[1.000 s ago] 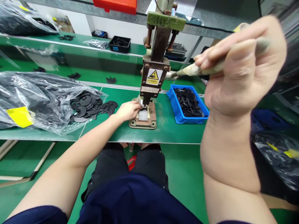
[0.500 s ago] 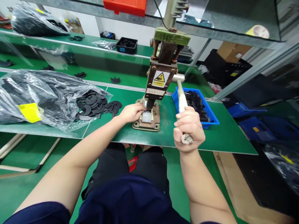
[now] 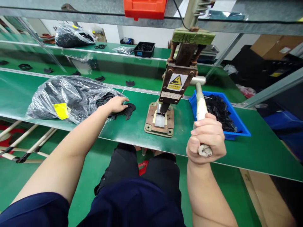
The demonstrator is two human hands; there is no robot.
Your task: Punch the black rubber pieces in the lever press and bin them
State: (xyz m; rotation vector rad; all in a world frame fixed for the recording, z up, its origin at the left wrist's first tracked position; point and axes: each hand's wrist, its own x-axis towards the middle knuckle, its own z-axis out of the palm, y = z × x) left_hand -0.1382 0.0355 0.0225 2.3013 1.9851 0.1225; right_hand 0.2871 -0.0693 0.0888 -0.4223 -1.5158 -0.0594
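The left hand (image 3: pixel 115 104) is half open over black pieces (image 3: pixel 130 110) by the bag's (image 3: pixel 71 97) mouth, nothing visibly held. A careless sweep could scatter them over the tabletop's (image 3: pixel 131 134) front edge. The right hand (image 3: pixel 209 138) is wrapped round the lever (image 3: pixel 201 101) — pulling with fingers under the press (image 3: pixel 181 71) could crush them.

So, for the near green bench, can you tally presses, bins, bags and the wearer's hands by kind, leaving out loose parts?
Lever press: 1
Blue bin: 1
Clear plastic bag: 1
Hands, left hand plus right hand: 2
Total: 5
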